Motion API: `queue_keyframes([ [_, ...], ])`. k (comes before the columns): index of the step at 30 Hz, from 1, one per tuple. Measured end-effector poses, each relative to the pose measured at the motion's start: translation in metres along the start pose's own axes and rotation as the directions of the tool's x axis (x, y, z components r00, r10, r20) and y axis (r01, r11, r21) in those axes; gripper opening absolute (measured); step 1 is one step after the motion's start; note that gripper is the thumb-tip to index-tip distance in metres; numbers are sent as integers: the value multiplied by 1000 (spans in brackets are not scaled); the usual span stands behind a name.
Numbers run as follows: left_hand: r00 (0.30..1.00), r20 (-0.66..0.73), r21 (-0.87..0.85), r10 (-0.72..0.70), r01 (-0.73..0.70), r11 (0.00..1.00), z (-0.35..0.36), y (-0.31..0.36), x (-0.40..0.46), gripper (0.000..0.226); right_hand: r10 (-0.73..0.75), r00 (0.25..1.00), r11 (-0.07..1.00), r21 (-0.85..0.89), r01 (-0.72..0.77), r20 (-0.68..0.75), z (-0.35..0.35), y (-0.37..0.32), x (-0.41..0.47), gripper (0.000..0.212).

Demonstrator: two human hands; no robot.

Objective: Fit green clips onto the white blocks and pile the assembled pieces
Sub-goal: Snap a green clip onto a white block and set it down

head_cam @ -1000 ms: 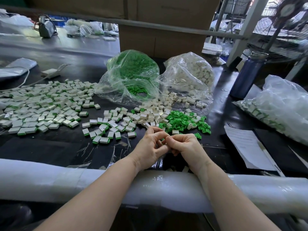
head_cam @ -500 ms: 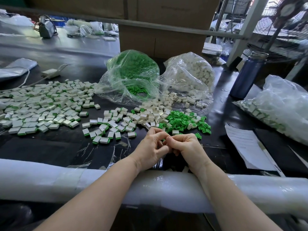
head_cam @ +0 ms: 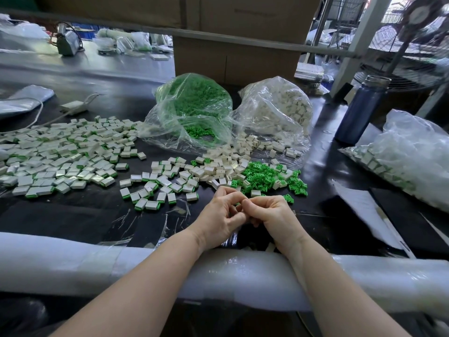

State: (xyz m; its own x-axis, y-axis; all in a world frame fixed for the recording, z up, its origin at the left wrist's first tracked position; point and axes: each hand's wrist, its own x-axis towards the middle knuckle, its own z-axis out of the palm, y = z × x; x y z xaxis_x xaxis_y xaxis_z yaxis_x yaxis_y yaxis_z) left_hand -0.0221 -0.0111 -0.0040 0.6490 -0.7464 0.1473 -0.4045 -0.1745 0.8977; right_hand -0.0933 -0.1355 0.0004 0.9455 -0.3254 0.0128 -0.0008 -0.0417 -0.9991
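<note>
A small piece with a sliver of green (head_cam: 238, 204) is showing between the fingertips of the two hands, which are meeting just above the near part of the black desk (head_cam: 73, 215); whether it is a clip alone or a clip with a block cannot be told, since the fingers are covering most of it. The left hand (head_cam: 222, 216) is curling its fingers and thumb in around that piece, and the right hand (head_cam: 272, 212) is pinching it from the other side, knuckles up, the fingertips of both touching.

Just beyond the hands, loose green clips (head_cam: 264, 177) are lying in a heap on the desk, with bare white blocks (head_cam: 226, 166) spilling beside them to the left. Behind these, one clear bag of green clips (head_cam: 194, 110) and one clear bag of white blocks (head_cam: 277, 110) are sitting side by side, mouths open toward the person.

Assembled pieces (head_cam: 60, 156), white with green edges, are spreading in a broad flat scatter across the left of the desk, and a smaller group (head_cam: 158, 188) is lying nearer the hands. Both forearms are resting on a white foam-wrapped rail (head_cam: 73, 263) along the near edge. At the right, a sheet of paper (head_cam: 364, 212), a dark blue bottle (head_cam: 362, 110) and another filled plastic bag (head_cam: 410, 152) are lying well apart from the hands.
</note>
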Motion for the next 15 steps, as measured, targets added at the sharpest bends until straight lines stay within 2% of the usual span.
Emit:
queue_keyframes([
  [5, 1000, 9, 11, 9, -9, 1000, 0, 1, -1, 17, 4, 1000, 999, 46, -4, 5, 0, -1, -2, 15],
  [11, 998, -68, -34, 15, -17, 999, -1, 2, -1, 10, -53, 999, 997, -47, 53, -8, 5, -3, -2, 24],
  [15, 993, -117, -33, -22, 18, 999, -3, 1, 0, 8, -87, 991, 996, -33, 84, -102, 3, -1, 0, 9],
])
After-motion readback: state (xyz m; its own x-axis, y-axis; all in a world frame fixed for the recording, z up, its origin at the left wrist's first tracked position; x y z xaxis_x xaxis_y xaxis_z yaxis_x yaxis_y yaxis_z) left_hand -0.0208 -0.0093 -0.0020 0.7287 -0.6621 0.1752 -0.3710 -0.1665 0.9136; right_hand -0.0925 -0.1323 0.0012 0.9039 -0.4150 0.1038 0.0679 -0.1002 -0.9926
